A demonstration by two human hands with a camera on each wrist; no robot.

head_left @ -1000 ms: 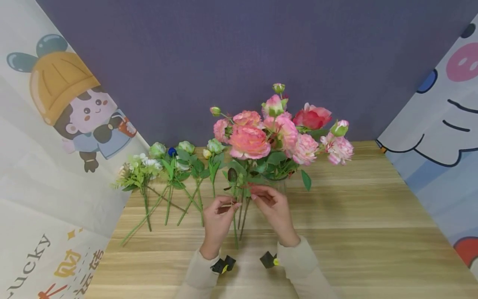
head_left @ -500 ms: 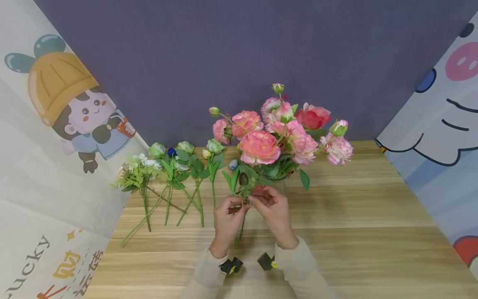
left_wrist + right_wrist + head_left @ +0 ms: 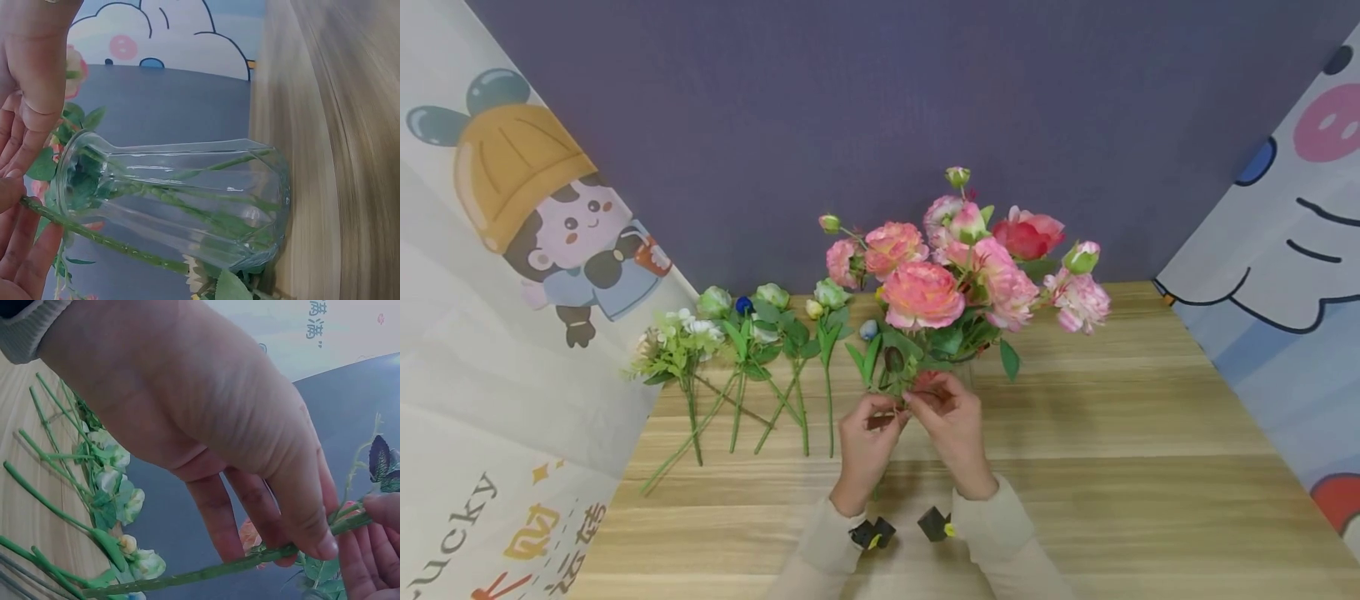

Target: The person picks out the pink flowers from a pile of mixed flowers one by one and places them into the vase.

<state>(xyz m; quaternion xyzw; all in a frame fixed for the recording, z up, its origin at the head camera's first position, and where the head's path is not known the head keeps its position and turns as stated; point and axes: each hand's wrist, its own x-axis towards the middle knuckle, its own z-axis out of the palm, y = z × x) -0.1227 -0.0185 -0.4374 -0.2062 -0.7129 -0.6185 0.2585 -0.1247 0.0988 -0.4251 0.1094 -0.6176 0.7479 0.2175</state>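
Observation:
My left hand (image 3: pixel 867 450) pinches a green flower stem (image 3: pixel 256 557) between thumb and fingers; the right wrist view shows this close. Just higher on the same stem, my right hand (image 3: pixel 958 437) holds it with thumb and fingertips. Below the hands the stem (image 3: pixel 119 245) slants down outside a clear glass vase (image 3: pixel 181 147). A dark leaf (image 3: pixel 893 360) shows above my fingers. A large coral bloom (image 3: pixel 922 296) hangs over this spot; its join to the stem is hidden among leaves. Behind the hands, pink blooms (image 3: pixel 1011 292) stand in the vase.
On the wooden table (image 3: pixel 1112 467) to the left lie several flower stems, including white flowers (image 3: pixel 700 329), a green-white bud (image 3: pixel 831 292) and a small blue bud (image 3: pixel 743 305). Another pale blue bud (image 3: pixel 868 329) lies nearer the vase. A dark wall (image 3: pixel 760 125) stands behind.
My left hand has moved right, closer to my right hand. The coral bloom and dark leaf have shifted right, uncovering the pale blue bud. My right hand has barely moved.

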